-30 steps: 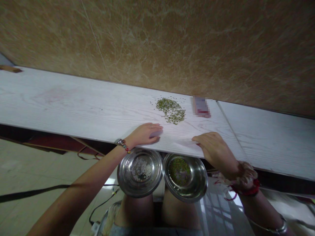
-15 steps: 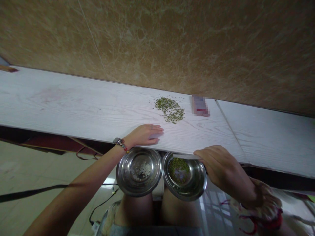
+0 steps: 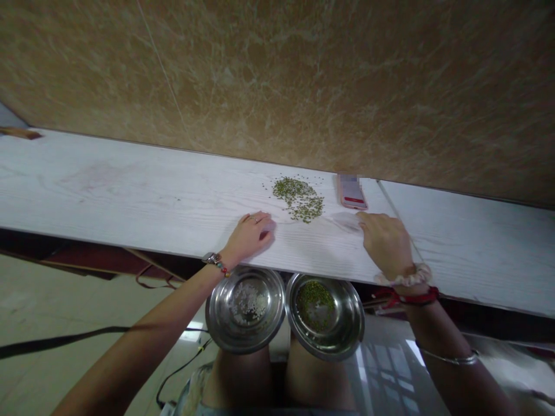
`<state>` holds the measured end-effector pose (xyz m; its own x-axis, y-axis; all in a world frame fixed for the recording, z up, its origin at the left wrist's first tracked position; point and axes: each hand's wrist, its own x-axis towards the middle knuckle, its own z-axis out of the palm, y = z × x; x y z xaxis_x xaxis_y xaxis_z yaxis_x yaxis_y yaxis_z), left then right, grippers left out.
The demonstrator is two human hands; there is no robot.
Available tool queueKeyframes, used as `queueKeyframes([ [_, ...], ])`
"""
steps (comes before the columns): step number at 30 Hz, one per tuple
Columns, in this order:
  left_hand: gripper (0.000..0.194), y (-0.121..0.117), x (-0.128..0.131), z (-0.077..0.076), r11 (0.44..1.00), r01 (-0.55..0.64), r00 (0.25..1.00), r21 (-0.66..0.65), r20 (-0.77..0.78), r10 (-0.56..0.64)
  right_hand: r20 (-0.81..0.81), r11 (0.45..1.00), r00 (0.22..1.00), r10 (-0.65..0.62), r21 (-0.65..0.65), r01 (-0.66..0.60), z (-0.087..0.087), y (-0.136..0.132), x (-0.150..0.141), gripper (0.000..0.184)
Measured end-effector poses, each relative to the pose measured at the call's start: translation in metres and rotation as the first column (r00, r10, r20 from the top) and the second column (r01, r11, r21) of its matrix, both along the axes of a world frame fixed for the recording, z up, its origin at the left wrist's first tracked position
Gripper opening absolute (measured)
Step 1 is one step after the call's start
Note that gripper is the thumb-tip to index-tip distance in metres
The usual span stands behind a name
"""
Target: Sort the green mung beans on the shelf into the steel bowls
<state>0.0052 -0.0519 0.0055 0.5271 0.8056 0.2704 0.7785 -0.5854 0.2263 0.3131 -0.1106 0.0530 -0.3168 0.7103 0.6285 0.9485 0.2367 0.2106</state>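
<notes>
Right hand (image 3: 385,240) clamped on thin strip (image 3: 346,223); left hand (image 3: 250,238), thumb and fingers apart, near table (image 3: 195,196) front edge; keep strip low near mung beans (image 3: 299,201)

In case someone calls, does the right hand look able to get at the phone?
Probably yes: the phone lies just beyond the right hand with nothing visibly blocking it, though that hand holds a thin pale strip.
</notes>
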Motion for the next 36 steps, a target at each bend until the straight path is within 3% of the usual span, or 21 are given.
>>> queueKeyframes([
  [10, 0.034, 0.001, 0.0, -0.001, 1.0, 0.005, 1.0, -0.002, 0.0, -0.005, 0.033, 0.998, 0.997, 0.069, -0.015, -0.069, -0.015, 0.012, -0.008, 0.025],
  [24, 0.032, 0.003, -0.001, -0.003, 1.0, 0.024, 0.999, 0.016, 0.032, -0.025, -0.009, 0.991, 0.995, 0.095, -0.095, -0.095, -0.012, 0.011, -0.021, 0.031],
  [31, 0.034, 0.003, 0.0, -0.002, 1.0, 0.018, 1.0, 0.0, 0.006, -0.018, 0.015, 0.996, 0.996, 0.084, -0.03, -0.083, -0.01, 0.012, -0.021, 0.027],
  [36, 0.033, 0.002, -0.001, -0.001, 1.0, 0.025, 1.0, 0.01, 0.011, -0.025, -0.002, 0.991, 0.993, 0.116, -0.073, -0.116, -0.012, 0.013, -0.021, 0.029],
])
